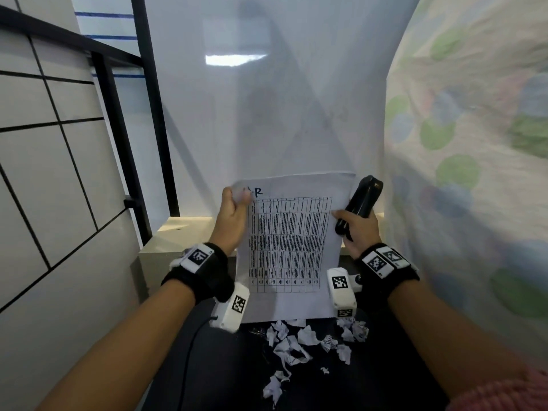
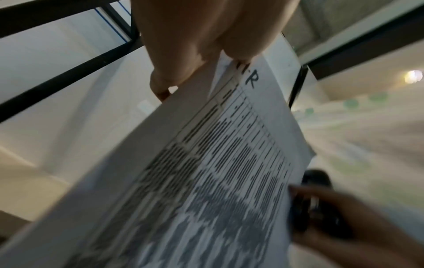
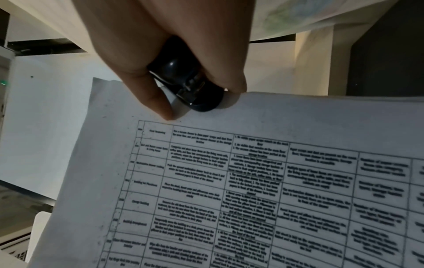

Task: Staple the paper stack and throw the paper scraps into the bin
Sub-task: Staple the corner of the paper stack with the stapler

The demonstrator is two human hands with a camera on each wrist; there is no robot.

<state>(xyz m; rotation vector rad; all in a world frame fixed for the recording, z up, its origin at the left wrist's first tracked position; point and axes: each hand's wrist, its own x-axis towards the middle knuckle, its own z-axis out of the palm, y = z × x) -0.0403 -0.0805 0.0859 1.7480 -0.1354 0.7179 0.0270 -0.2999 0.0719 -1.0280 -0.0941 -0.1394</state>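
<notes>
**A:** Item one, nearest: paper scraps (image 1: 299,348)?

**B:** Crumpled white pieces, some printed, scattered on the dark worktop (image 1: 394,366) below both wrists. Only the head view shows them; both wrist views miss them.

**A:** Item two: paper stack (image 1: 289,247)?

**B:** White sheets, printed table of small text, a handwritten "R" at the top left corner. Held upright above the worktop, between the two hands, clear of the scraps. The left wrist view shows the sheets parting slightly along the gripped edge (image 2: 220,101); the right wrist view shows the grid of cells sharply (image 3: 252,190), though the wording is too blurred to read.

**A:** Item three: left hand (image 1: 234,215)?

**B:** Thumb and curled fingers pinch the stack's top left corner. Seen close in the left wrist view (image 2: 199,45).

**A:** Item four: right hand (image 1: 357,229)?

**B:** Fingers curled round a stapler (image 1: 360,203), black and glossy, pointing up beside the stack's right edge. The thumb tip reaches onto the sheet. The right wrist view (image 3: 160,54) adds what the head view hides: the stapler's end (image 3: 188,85) with a metal part, sitting at the paper's edge. Whether paper lies inside its mouth, cannot tell.

**A:** Item five, farthest?

**B:** A translucent white sheet (image 1: 267,99) hanging behind; a dotted fabric (image 1: 462,129), green and blue, at right; a black frame (image 1: 118,129) at left.
</notes>
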